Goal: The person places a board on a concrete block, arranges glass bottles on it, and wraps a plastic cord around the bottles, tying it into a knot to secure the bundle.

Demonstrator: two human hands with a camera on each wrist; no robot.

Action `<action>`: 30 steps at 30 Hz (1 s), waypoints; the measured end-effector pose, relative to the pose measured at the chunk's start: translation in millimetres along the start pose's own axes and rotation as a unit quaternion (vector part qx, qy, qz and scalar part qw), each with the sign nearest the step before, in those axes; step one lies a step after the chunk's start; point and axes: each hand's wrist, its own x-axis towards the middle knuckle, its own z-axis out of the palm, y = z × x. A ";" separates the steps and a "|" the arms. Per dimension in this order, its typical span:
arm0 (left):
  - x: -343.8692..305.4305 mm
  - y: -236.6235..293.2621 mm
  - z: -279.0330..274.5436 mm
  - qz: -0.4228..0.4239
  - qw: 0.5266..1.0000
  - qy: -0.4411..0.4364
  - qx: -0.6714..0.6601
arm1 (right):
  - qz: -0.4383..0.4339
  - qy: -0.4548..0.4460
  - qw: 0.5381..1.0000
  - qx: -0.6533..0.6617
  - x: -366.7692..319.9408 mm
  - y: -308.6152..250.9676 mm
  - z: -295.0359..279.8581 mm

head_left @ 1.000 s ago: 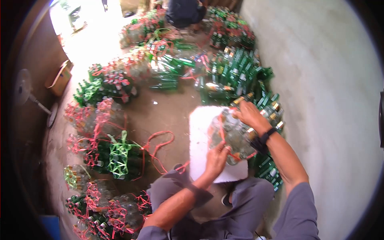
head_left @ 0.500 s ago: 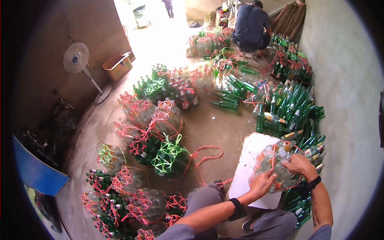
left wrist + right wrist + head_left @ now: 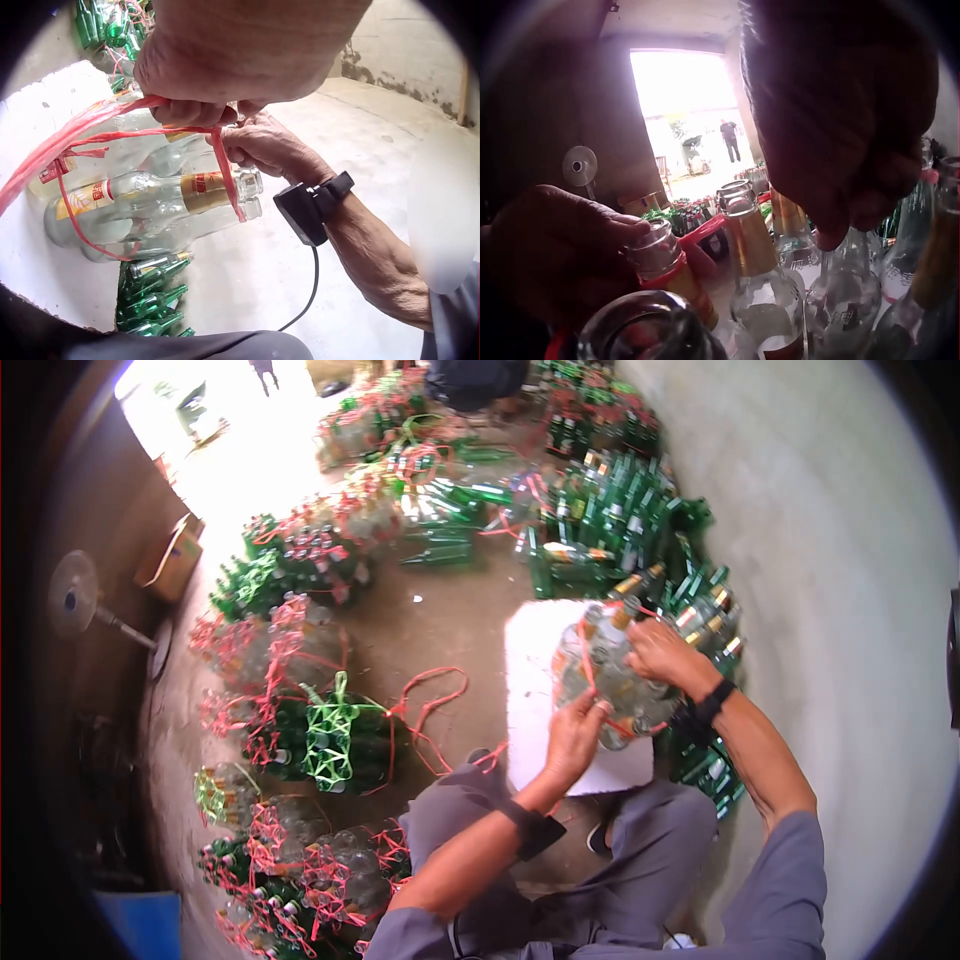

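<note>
Clear glass bottles (image 3: 605, 678), several with gold neck foil, stand in a bundle on a white board (image 3: 530, 690) in front of the person's knees. A red plastic strap (image 3: 90, 120) loops around their necks. At the near left of the bundle, the left hand (image 3: 577, 735) pinches this strap between thumb and fingers. On the right side, the right hand (image 3: 668, 655) curls its fingers over a clear bottle (image 3: 844, 296), whose mouth its fingers hide. A gold-necked bottle (image 3: 750, 247) rises just beside that hand.
Loose green bottles (image 3: 615, 510) lie heaped along the right wall. Strapped bottle bundles (image 3: 340, 735) line the left, and a loose red strap (image 3: 435, 710) trails over the floor (image 3: 440, 635). A fan (image 3: 75, 595) stands far left; another person (image 3: 475, 382) sits at the back.
The head view swung up and left, then back down. The right hand moved from the bundle's far edge to its right side. The left hand keeps its hold on the strap.
</note>
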 end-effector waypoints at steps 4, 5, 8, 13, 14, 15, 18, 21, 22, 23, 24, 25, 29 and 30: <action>-0.7 0.5 0.6 0.003 1.000 -0.008 -0.013 | 0.017 0.006 1.000 0.003 5.3 -4.9 -10.9; -2.1 3.1 0.3 -0.002 1.000 -0.015 -0.014 | 0.019 0.001 1.000 0.004 5.3 -6.2 -11.6; -3.1 7.2 0.1 -0.010 1.000 -0.009 -0.023 | 0.021 0.003 1.000 0.008 6.0 -7.4 -12.5; -3.5 14.3 1.2 -0.035 0.998 -0.023 -0.040 | 0.007 0.018 1.000 0.018 10.2 1.6 -1.0; -4.2 12.7 0.6 -0.039 0.998 -0.022 -0.036 | 0.015 0.016 1.000 0.021 7.9 5.6 3.7; -4.2 12.4 -0.2 -0.044 0.999 -0.024 -0.020 | 0.036 0.023 0.998 0.038 6.6 1.4 1.2; -5.5 13.9 1.5 -0.041 0.998 -0.026 -0.032 | 0.102 -0.002 0.993 0.053 5.6 -6.0 -2.8; -3.7 10.2 0.1 -0.033 0.999 -0.023 -0.030 | 0.063 -0.017 0.995 0.079 0.7 -6.4 -6.6; -2.6 9.6 0.1 -0.030 0.999 -0.020 -0.031 | 0.067 -0.015 0.995 0.078 -0.2 -8.4 -10.6; -1.8 8.2 0.7 -0.024 0.999 -0.014 -0.028 | 0.072 -0.023 0.994 0.082 -1.2 -10.3 -13.9; -2.2 11.2 1.1 -0.024 0.999 -0.016 -0.028 | 0.075 -0.033 0.993 0.087 -3.4 -10.9 -15.6; -2.4 13.6 0.2 -0.020 1.000 -0.017 -0.016 | 0.072 -0.003 0.994 0.081 -4.5 -9.6 -10.1; -1.5 17.7 -1.0 -0.019 1.000 -0.009 -0.001 | 0.080 -0.021 0.992 0.097 -8.2 -11.0 -11.7; -1.3 18.6 -0.4 -0.018 1.000 -0.003 -0.005 | 0.073 -0.009 0.992 0.103 -10.4 -9.4 -8.4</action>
